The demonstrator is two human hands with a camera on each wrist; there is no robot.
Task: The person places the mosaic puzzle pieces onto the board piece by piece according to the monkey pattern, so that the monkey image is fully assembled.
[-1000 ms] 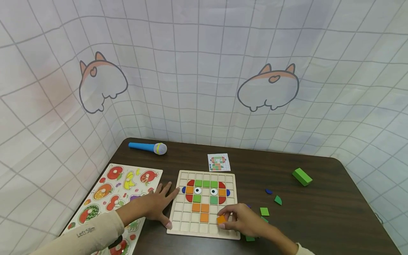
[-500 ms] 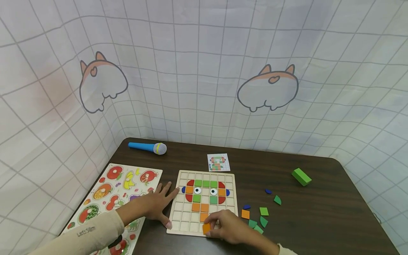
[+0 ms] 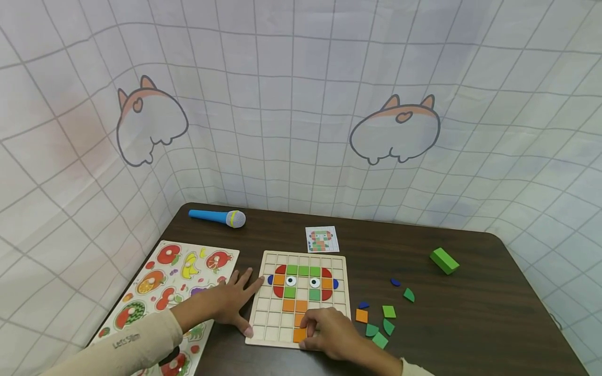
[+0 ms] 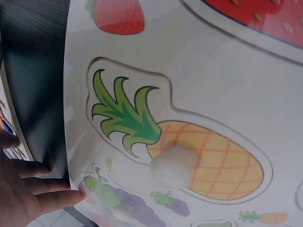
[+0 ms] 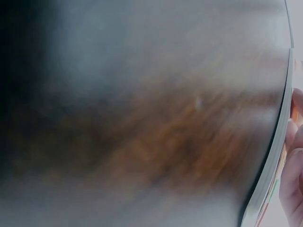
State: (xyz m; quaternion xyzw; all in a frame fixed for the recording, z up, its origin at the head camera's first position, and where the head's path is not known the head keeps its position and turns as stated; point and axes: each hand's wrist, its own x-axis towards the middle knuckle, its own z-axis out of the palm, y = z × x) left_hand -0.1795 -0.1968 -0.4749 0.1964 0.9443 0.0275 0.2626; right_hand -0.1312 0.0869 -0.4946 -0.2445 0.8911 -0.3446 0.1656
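Observation:
A pale wooden grid board [image 3: 270, 318] carries a face-like pattern of red, green, orange and blue tiles with two eye pieces. My right hand [image 3: 334, 331] bends over its bottom row. Thumb and index finger are at the right side of an orange square tile [image 3: 299, 335], which lies in or just over a bottom-row cell, below other orange tiles [image 3: 295, 305]. Spread fingers of my left hand [image 3: 230, 302] reach the board's left edge. The left wrist view shows that hand [image 4: 21, 187] beside a fruit puzzle; only a sliver of the right hand [image 5: 294, 175] appears in its wrist view.
Loose green pieces [image 3: 380, 340], an orange square [image 3: 361, 316] and blue pieces [image 3: 395, 282] lie right of the board. A picture card [image 3: 322, 239] sits behind it. Farther out are a green block [image 3: 444, 261], a toy microphone [image 3: 216, 218] and the fruit puzzle [image 3: 207, 250].
My right hand has carried the orange square tile left across the board, then down to the bottom row under the orange column. The left hand has stayed in place.

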